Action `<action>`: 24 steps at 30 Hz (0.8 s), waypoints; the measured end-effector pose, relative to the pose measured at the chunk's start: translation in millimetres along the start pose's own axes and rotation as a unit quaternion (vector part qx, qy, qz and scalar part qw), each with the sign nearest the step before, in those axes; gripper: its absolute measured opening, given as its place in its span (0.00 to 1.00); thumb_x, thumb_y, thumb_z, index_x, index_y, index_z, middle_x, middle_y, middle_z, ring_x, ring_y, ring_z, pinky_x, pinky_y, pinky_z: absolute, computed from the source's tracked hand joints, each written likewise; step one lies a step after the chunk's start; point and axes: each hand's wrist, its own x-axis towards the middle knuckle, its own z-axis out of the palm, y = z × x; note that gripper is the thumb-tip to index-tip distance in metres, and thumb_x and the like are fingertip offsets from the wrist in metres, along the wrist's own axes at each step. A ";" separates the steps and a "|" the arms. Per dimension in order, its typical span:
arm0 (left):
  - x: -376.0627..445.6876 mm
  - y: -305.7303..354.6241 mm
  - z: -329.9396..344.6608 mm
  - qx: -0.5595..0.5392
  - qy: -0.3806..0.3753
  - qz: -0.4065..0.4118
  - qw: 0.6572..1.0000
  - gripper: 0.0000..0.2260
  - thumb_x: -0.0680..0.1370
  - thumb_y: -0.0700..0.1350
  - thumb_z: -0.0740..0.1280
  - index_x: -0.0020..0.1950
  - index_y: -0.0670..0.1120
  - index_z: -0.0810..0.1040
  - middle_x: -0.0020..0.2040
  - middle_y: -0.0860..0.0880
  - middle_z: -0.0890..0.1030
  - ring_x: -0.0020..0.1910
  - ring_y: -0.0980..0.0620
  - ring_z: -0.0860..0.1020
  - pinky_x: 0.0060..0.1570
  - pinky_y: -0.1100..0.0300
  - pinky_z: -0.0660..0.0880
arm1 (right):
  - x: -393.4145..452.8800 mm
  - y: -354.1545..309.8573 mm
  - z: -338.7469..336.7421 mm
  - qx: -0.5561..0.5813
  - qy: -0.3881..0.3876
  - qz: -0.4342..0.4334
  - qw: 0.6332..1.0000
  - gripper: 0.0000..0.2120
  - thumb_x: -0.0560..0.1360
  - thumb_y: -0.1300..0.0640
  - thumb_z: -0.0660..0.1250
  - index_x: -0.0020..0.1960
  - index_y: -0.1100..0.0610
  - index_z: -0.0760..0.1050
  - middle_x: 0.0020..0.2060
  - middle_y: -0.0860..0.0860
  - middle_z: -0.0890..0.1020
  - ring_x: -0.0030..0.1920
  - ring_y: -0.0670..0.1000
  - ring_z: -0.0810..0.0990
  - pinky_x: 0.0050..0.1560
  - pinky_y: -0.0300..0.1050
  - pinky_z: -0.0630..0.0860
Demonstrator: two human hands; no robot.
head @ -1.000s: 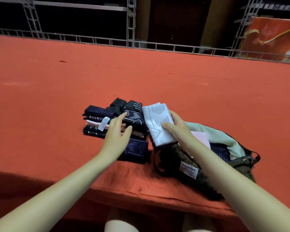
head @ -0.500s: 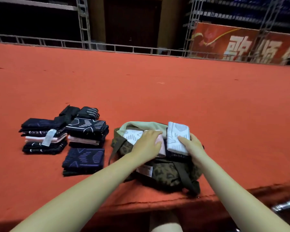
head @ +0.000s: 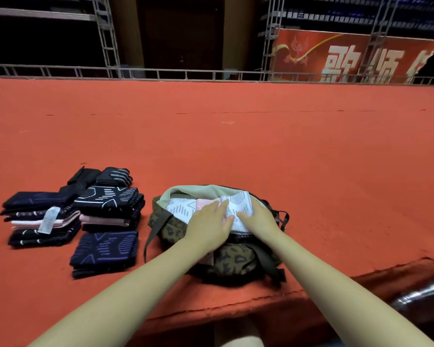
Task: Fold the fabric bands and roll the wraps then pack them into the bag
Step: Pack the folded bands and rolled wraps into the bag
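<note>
Both hands press flat, fingers straight, into the open bag (head: 226, 261): left hand (head: 208, 226) on a pink band (head: 206, 203), right hand (head: 258, 219) on a white folded band (head: 238, 201). Left of the left hand lie stacked dark folded bands (head: 105, 249).

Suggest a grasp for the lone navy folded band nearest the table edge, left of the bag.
Take the navy folded band by its near long edge, coming in from the person's side, fingers under the bottom layer and thumb on top. It lies flat as a short layered stack, apart from the taller stacks behind, so a whole-stack pinch probably keeps the folds together.
</note>
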 end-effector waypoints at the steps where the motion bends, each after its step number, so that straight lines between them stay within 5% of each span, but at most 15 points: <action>1: 1.7 7.1 0.8 0.004 -0.007 0.023 1.000 0.23 0.81 0.54 0.52 0.76 0.50 0.57 0.75 0.48 0.61 0.74 0.50 0.59 0.66 0.52 0.63 | -1.7 0.0 -5.0 -0.002 -0.010 -0.024 1.000 0.20 0.77 0.54 0.60 0.68 0.55 0.68 0.63 0.52 0.76 0.63 0.53 0.74 0.55 0.39 0.66; 4: 2.9 16.3 5.7 0.014 -0.076 0.068 0.995 0.23 0.82 0.54 0.52 0.77 0.51 0.54 0.77 0.52 0.54 0.76 0.55 0.51 0.70 0.55 0.56 | -17.2 8.5 -30.0 -0.052 -0.047 -0.083 0.994 0.20 0.81 0.53 0.54 0.72 0.53 0.63 0.64 0.52 0.76 0.62 0.53 0.74 0.58 0.43 0.69; 7: 8.1 13.2 7.9 0.023 -0.101 0.064 0.993 0.23 0.82 0.54 0.51 0.77 0.52 0.56 0.77 0.53 0.56 0.75 0.56 0.53 0.70 0.55 0.56 | -45.4 25.5 -52.9 -0.114 -0.082 -0.129 0.982 0.21 0.80 0.51 0.57 0.72 0.50 0.64 0.52 0.48 0.82 0.52 0.50 0.79 0.54 0.48 0.73; 12: 18.4 16.4 9.0 0.024 -0.134 0.048 0.990 0.23 0.81 0.55 0.53 0.76 0.53 0.56 0.76 0.52 0.60 0.74 0.52 0.56 0.68 0.52 0.57 | -72.6 20.6 -67.3 0.056 -0.043 -0.126 0.990 0.05 0.73 0.51 0.65 0.45 0.48 0.80 0.35 0.48 0.82 0.38 0.49 0.79 0.45 0.47 0.73; 15: 21.4 17.7 5.2 0.008 -0.161 0.055 0.985 0.24 0.80 0.54 0.54 0.76 0.56 0.56 0.75 0.51 0.62 0.73 0.50 0.57 0.68 0.51 0.58 | -69.4 18.1 -68.8 0.007 -0.038 -0.116 0.992 0.02 0.74 0.52 0.67 0.43 0.47 0.78 0.29 0.47 0.78 0.32 0.45 0.74 0.38 0.47 0.70; 20: 12.8 10.3 1.7 0.030 -0.185 0.081 0.979 0.21 0.82 0.53 0.52 0.75 0.59 0.58 0.76 0.50 0.59 0.73 0.49 0.56 0.69 0.52 0.56 | -40.5 36.1 -56.9 -0.136 0.069 -0.054 0.987 0.19 0.75 0.48 0.63 0.64 0.51 0.73 0.54 0.49 0.77 0.59 0.52 0.70 0.58 0.49 0.69; 24: 9.3 12.0 5.8 0.045 -0.180 0.086 0.979 0.21 0.82 0.53 0.50 0.76 0.59 0.56 0.77 0.49 0.57 0.75 0.50 0.53 0.71 0.53 0.52 | -22.0 41.7 -50.2 -0.037 -0.029 0.048 0.998 0.17 0.78 0.52 0.61 0.65 0.54 0.73 0.60 0.51 0.78 0.62 0.53 0.74 0.58 0.44 0.69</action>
